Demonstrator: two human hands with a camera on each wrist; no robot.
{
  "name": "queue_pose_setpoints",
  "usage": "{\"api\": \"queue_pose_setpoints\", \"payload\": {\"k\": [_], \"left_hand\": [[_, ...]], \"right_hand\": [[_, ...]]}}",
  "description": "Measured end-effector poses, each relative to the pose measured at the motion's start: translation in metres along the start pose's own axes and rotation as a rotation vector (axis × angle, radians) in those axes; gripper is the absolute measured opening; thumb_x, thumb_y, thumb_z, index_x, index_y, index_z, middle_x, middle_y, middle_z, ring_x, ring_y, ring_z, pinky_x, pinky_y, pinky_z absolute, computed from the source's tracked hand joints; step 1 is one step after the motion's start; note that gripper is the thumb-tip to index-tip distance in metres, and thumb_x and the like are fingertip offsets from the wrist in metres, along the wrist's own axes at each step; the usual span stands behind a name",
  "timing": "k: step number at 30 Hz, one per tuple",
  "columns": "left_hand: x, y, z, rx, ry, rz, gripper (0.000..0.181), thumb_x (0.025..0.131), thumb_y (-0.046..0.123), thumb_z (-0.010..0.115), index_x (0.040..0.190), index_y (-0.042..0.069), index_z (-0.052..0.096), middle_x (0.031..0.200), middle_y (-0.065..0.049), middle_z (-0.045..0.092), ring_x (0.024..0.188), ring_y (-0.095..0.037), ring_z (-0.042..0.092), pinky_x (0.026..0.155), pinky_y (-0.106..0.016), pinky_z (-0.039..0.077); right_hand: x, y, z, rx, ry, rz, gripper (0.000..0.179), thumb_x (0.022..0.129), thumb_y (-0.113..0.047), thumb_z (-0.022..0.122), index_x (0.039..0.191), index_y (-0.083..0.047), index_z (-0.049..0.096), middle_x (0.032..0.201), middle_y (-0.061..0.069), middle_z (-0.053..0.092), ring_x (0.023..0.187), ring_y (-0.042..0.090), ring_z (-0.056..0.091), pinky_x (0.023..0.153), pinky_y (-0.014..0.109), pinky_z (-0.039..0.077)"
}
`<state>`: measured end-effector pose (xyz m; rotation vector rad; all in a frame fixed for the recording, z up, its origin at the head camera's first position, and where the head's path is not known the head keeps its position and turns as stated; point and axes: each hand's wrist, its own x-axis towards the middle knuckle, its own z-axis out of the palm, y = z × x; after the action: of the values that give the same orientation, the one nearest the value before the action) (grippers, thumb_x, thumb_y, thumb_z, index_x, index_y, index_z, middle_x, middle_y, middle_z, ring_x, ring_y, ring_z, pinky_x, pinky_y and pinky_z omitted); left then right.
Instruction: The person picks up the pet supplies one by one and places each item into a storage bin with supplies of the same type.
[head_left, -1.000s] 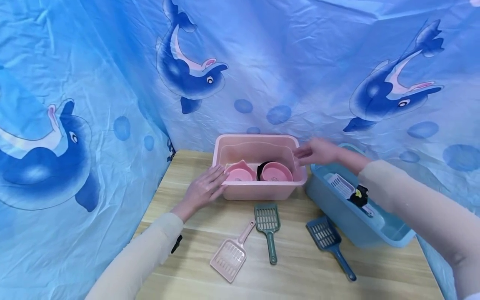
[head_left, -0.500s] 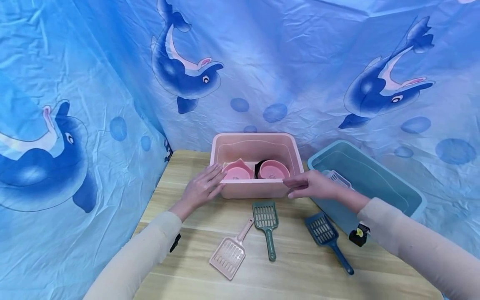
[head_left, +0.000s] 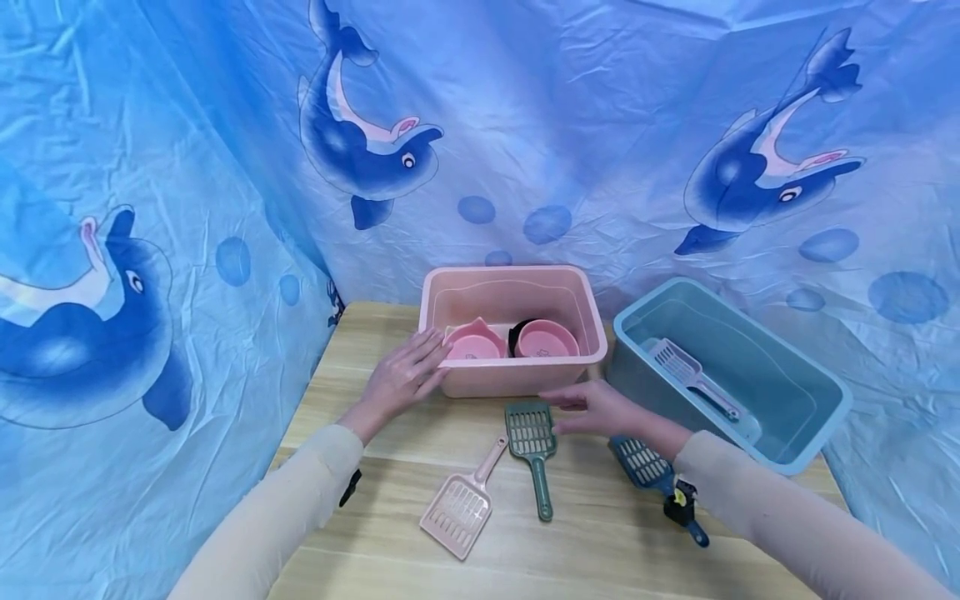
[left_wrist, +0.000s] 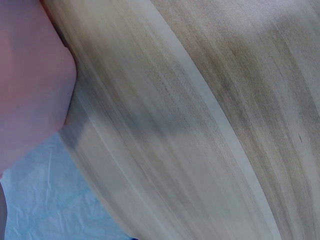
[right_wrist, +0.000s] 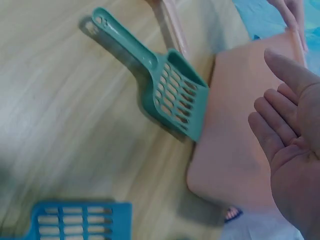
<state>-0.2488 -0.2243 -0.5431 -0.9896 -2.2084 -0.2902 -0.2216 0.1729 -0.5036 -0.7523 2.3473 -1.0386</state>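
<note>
My left hand (head_left: pixel 401 375) rests with straight fingers on the left front corner of a pink bin (head_left: pixel 510 383). Inside that bin lie a pink bowl with pointed ears (head_left: pixel 476 342) and a round pink bowl (head_left: pixel 547 340), with something black behind the round one. My right hand (head_left: pixel 596 408) hovers in front of the bin, near the head of a green litter scoop (head_left: pixel 534 446); in the right wrist view its fingers are relaxed and hold nothing. A pink litter scoop (head_left: pixel 457 510) lies left of the green one. A blue litter scoop (head_left: pixel 641 461) lies partly hidden under my right wrist.
A blue bin (head_left: pixel 795 358) stands angled at the right, holding a pale litter scoop (head_left: pixel 678 364). Everything stands on a wooden table (head_left: pixel 375 517). A blue dolphin-print curtain (head_left: pixel 600 125) hangs close behind and at the left.
My right hand has come away from the pink bin's right rim, moving down and left to the front of the bin near the green litter scoop. The left hand stays on the bin.
</note>
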Motion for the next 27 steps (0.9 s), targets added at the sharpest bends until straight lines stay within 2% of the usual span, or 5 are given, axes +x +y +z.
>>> {"api": "queue_pose_setpoints", "payload": {"k": [4, 8, 14, 18, 27], "left_hand": [[-0.001, 0.001, 0.000, 0.001, -0.004, -0.002, 0.048, 0.100, 0.033, 0.068, 0.138, 0.004, 0.071, 0.143, -0.019, 0.067, 0.136, -0.038, 0.062, 0.115, -0.053, 0.051], [-0.002, 0.001, 0.000, 0.004, -0.002, -0.003, 0.048, 0.105, 0.037, 0.062, 0.137, 0.004, 0.071, 0.145, -0.018, 0.066, 0.135, -0.038, 0.063, 0.115, -0.053, 0.051], [0.000, 0.001, 0.002, 0.006, 0.034, 0.007, 0.054, 0.115, 0.044, 0.045, 0.135, 0.002, 0.072, 0.140, -0.020, 0.068, 0.131, -0.040, 0.065, 0.111, -0.055, 0.054], [0.000, 0.001, 0.003, 0.013, 0.040, 0.007, 0.054, 0.116, 0.044, 0.042, 0.135, 0.002, 0.072, 0.138, -0.021, 0.070, 0.130, -0.040, 0.066, 0.111, -0.053, 0.055], [0.000, 0.001, 0.001, 0.025, 0.027, 0.008, 0.057, 0.116, 0.046, 0.040, 0.138, 0.004, 0.071, 0.141, -0.019, 0.068, 0.132, -0.039, 0.065, 0.112, -0.053, 0.054]], "right_hand": [[0.009, -0.002, 0.017, -0.037, -0.031, -0.007, 0.063, 0.090, -0.036, 0.088, 0.148, -0.021, 0.067, 0.145, 0.005, 0.069, 0.135, 0.028, 0.065, 0.111, 0.054, 0.056], [0.017, -0.005, 0.033, -0.072, -0.071, -0.069, 0.064, 0.091, -0.031, 0.088, 0.149, -0.016, 0.065, 0.145, 0.006, 0.069, 0.134, 0.027, 0.065, 0.112, 0.051, 0.055], [0.030, -0.005, 0.052, -0.020, -0.105, -0.114, 0.061, 0.093, -0.029, 0.087, 0.149, -0.015, 0.065, 0.147, 0.002, 0.068, 0.137, 0.024, 0.064, 0.114, 0.045, 0.054], [0.037, 0.000, 0.063, 0.015, -0.122, -0.108, 0.059, 0.094, -0.023, 0.086, 0.148, -0.013, 0.065, 0.146, -0.001, 0.068, 0.137, 0.019, 0.063, 0.115, 0.040, 0.053], [0.058, 0.001, 0.083, -0.112, -0.179, -0.193, 0.061, 0.092, -0.024, 0.087, 0.147, -0.012, 0.066, 0.143, -0.004, 0.070, 0.132, 0.011, 0.065, 0.113, 0.033, 0.053]]}}
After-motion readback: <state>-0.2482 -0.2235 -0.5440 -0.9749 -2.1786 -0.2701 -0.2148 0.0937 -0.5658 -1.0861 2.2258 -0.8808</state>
